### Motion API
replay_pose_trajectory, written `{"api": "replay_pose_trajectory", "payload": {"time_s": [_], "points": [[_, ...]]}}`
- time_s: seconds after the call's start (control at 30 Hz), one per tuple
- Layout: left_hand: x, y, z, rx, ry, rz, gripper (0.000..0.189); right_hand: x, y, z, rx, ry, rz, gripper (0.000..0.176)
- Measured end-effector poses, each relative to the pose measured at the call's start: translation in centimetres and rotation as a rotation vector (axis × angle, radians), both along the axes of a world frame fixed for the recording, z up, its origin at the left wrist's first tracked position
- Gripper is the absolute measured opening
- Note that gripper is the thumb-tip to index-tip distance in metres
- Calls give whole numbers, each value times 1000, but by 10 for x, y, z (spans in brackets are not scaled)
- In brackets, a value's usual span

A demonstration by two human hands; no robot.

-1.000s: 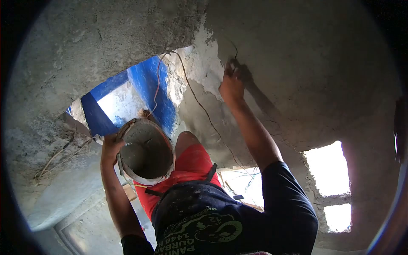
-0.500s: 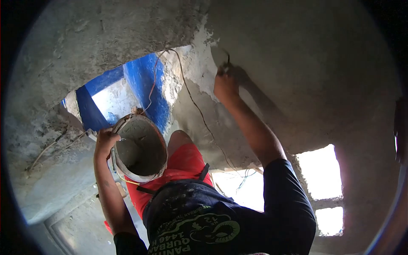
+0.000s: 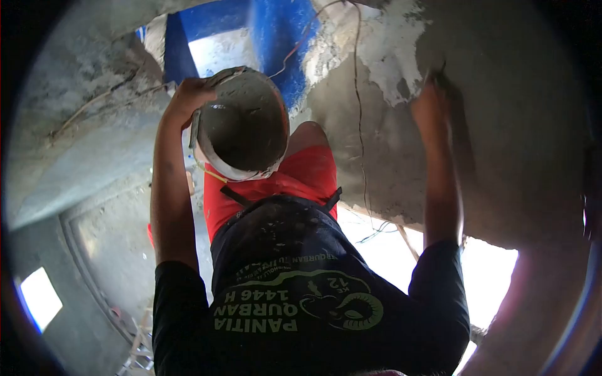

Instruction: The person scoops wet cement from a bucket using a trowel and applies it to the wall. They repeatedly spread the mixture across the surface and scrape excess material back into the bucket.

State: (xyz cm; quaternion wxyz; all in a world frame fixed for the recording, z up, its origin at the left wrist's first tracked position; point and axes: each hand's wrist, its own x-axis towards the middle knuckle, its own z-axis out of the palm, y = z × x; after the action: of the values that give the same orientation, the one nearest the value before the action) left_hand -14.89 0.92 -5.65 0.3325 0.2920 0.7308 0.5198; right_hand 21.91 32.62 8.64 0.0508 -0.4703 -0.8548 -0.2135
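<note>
My left hand grips the rim of a round bucket held in front of my red shorts. Wet grey mortar fills part of the bucket, and its inner wall is smeared. Up at the right, my right hand is closed on what looks like a trowel, mostly hidden, with only a thin dark part showing. This hand is close to the grey plastered wall, beside a pale, rough patch without smooth plaster.
A thin cable hangs down the wall. At upper left is an opening with blue-painted surfaces. Bright openings lie low on the right. Another wire runs along the rough surface at left.
The view has shifted, so the wall and opening sit higher and further left-to-right. My right hand has moved along the wall, away from the bucket; my left hand still holds the bucket.
</note>
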Motion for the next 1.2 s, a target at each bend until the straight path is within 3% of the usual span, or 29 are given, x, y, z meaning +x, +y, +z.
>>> {"api": "replay_pose_trajectory", "payload": {"time_s": [0.13,0.2,0.27,0.3,0.33,0.37,0.47,0.53,0.63,0.67,0.8,0.9,0.93,0.97,1.03,1.2], "points": [[-3,-5,-3,62,-130,53,17,46,-53,-60,-250,276,406,48],[-14,-4,-14,62,-131,56,18,43,-99,-62,-1081,656,154,46],[-22,-5,-16,18,-52,16,20,55,-130,-114,-1539,1050,245,41],[-20,-5,-11,18,-82,19,21,58,-142,-135,-1555,916,66,37],[-20,-7,-8,4,-74,23,21,59,-158,-152,-1698,1001,98,35],[-22,-8,-5,-15,-133,39,24,46,-179,-154,-1623,973,235,32],[-34,-12,-7,-65,-210,94,31,36,-208,-174,-1736,1039,123,35],[-48,-17,-23,-83,-249,213,37,27,-219,-182,-1444,819,296,34],[-49,-28,-22,-65,-449,306,40,19,-220,-176,-1404,800,337,33],[-46,-34,-12,-175,-516,342,47,22,-217,-168,-1443,677,248,34],[-75,-69,-57,-88,-390,421,56,37,-219,-160,-1502,633,176,36],[-76,-79,-59,-102,-400,465,54,41,-221,-162,-1526,810,214,38],[-77,-82,-63,-106,-454,450,52,38,-217,-178,-1228,819,423,31],[-79,-86,-68,-116,-510,435,50,41,-210,-183,-1233,819,421,31],[-69,-81,-54,-82,-476,404,48,40,-190,-177,-1589,1134,91,22],[-33,-58,-7,-80,-452,413,39,22,-135,-149,-1571,871,185,20]]}}
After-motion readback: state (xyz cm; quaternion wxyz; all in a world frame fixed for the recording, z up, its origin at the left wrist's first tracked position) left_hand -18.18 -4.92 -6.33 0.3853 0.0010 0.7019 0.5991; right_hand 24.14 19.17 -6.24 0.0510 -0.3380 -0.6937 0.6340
